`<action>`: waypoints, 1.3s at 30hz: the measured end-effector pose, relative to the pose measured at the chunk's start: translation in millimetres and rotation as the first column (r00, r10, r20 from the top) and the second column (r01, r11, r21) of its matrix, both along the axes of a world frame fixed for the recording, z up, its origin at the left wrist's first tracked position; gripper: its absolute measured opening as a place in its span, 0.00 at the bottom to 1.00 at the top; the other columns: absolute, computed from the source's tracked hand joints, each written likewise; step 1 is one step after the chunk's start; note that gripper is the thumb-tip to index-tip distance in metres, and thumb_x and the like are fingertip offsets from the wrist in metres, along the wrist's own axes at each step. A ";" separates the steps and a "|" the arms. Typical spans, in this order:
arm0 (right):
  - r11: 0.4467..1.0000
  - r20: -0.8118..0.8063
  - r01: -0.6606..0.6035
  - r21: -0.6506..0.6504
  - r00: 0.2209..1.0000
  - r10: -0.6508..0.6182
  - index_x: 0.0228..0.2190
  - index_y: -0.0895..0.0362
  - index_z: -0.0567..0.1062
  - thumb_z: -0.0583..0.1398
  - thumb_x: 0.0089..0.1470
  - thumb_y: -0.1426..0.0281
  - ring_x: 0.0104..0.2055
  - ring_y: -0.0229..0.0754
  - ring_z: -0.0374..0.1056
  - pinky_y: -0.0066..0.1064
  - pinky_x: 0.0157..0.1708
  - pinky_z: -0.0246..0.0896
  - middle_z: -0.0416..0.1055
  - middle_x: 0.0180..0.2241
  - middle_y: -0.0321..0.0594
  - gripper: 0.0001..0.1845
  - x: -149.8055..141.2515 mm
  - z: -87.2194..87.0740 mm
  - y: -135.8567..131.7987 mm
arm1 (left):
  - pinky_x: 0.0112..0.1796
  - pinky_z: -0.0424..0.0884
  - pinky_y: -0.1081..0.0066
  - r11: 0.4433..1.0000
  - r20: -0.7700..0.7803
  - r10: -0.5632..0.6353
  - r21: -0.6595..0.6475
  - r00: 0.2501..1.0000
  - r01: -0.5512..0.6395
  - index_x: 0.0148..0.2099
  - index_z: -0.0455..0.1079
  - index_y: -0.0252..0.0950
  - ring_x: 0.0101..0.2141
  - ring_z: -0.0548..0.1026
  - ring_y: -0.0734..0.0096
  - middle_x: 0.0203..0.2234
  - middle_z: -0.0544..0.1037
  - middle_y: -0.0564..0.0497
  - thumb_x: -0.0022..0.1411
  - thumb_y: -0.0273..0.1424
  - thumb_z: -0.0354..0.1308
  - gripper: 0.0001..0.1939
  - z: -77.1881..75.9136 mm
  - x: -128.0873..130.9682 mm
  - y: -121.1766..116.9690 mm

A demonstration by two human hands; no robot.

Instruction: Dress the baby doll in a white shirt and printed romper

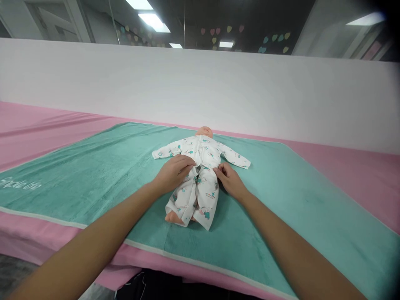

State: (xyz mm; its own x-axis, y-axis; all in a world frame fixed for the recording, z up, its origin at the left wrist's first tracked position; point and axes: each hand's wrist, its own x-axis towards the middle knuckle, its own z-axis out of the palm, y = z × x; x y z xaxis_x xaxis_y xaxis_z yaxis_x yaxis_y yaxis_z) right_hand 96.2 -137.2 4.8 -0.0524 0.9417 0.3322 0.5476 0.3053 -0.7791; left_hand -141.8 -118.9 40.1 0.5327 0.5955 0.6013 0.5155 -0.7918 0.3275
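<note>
**Item 1:** baby doll (203, 132), lying on its back in the middle of the far half of a teal towel (93, 183), head at the towel's far edge, one bare foot showing at the lower hem.

**Item 2:** white long-sleeved baby suit (200, 196) with a small teal and pink print, worn by the doll, sleeves spread to both sides, legs covering most of the doll's legs. A white tie (196, 171) sits at the waist.

**Item 3:** left hand (173, 174), lying across the front of the suit at the waist, fingers (184, 163) curved over the fabric beside the tie. Whether they grasp it or only rest there, I cannot tell.

**Item 4:** right hand (229, 181), at the suit's opposite side, fingers (220, 168) bunched against its edge at the waist. Pinching or only touching: cannot tell.

**Surroundings:** the towel lies on a pink sheet (37, 133), with a white wall (200, 91) behind it.
</note>
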 end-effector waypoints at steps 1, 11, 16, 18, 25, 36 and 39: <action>1.000 -0.002 -0.010 -0.009 1.000 0.010 0.27 0.53 0.61 0.52 0.55 0.51 0.26 0.37 0.54 0.30 0.28 0.50 0.58 0.23 0.30 0.19 0.6 -0.3 0.5 | 0.49 0.66 0.64 1.000 -0.001 -0.004 0.004 1.000 0.004 0.45 0.71 0.39 0.45 0.70 0.67 0.42 0.76 0.49 0.67 0.33 0.44 0.15 -0.3 -0.2 0.5; 0.994 -0.019 -0.055 -0.093 0.998 0.054 0.26 0.54 0.62 0.51 0.54 0.48 0.26 0.37 0.57 0.30 0.28 0.51 0.62 0.23 0.31 0.21 3.4 -1.5 1.2 | 0.50 0.66 0.64 1.000 -0.022 -0.011 0.015 1.000 0.012 0.45 0.71 0.39 0.47 0.70 0.67 0.43 0.76 0.49 0.67 0.33 0.45 0.14 -0.4 -1.7 1.9; 0.994 0.015 -0.032 -0.108 0.999 0.034 0.26 0.54 0.62 0.50 0.54 0.48 0.27 0.38 0.58 0.30 0.29 0.51 0.63 0.24 0.31 0.22 1.4 0.5 0.1 | 0.50 0.67 0.64 0.999 -0.035 -0.014 0.033 0.999 0.015 0.45 0.71 0.39 0.47 0.70 0.67 0.43 0.76 0.49 0.66 0.32 0.46 0.14 0.4 -2.5 2.4; 0.994 0.033 -0.024 -0.111 0.999 0.027 0.26 0.54 0.61 0.50 0.54 0.48 0.28 0.38 0.58 0.30 0.29 0.51 0.63 0.24 0.32 0.22 1.0 1.7 -0.6 | 0.50 0.67 0.64 0.999 -0.040 -0.018 0.034 0.999 0.020 0.45 0.71 0.39 0.47 0.70 0.67 0.43 0.76 0.50 0.66 0.32 0.46 0.14 0.8 -3.0 2.5; 0.991 0.058 -0.014 -0.130 0.998 0.021 0.26 0.54 0.61 0.49 0.55 0.48 0.28 0.37 0.58 0.30 0.30 0.51 0.64 0.24 0.30 0.23 1.0 4.2 -2.7 | 0.50 0.67 0.64 0.999 -0.057 -0.030 0.020 0.998 0.031 0.46 0.71 0.39 0.47 0.70 0.67 0.44 0.76 0.50 0.66 0.31 0.46 0.13 1.4 -3.9 2.7; 0.990 0.056 -0.001 -0.141 0.998 0.009 0.26 0.54 0.61 0.49 0.55 0.47 0.27 0.37 0.57 0.30 0.29 0.52 0.63 0.23 0.30 0.23 0.3 3.5 -2.8 | 0.50 0.66 0.65 0.999 -0.074 -0.032 0.005 0.997 0.032 0.47 0.70 0.40 0.48 0.69 0.68 0.45 0.75 0.51 0.66 0.29 0.46 0.13 1.9 -6.0 1.7; 0.990 0.065 0.001 -0.140 0.998 0.009 0.26 0.54 0.61 0.49 0.55 0.47 0.27 0.37 0.57 0.30 0.28 0.51 0.63 0.23 0.30 0.23 0.5 3.7 -2.7 | 0.50 0.66 0.64 0.999 -0.077 -0.037 0.011 0.996 0.038 0.47 0.70 0.40 0.48 0.69 0.68 0.45 0.75 0.51 0.65 0.29 0.46 0.13 2.0 -6.1 2.1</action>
State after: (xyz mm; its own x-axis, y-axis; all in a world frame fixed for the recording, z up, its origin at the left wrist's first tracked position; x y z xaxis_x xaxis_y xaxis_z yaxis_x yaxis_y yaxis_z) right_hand 96.7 -139.9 8.5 -0.0737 0.9783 0.1934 0.5979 0.1986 -0.7766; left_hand -147.9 -116.8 42.0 0.5995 0.5666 0.5653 0.5082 -0.8151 0.2781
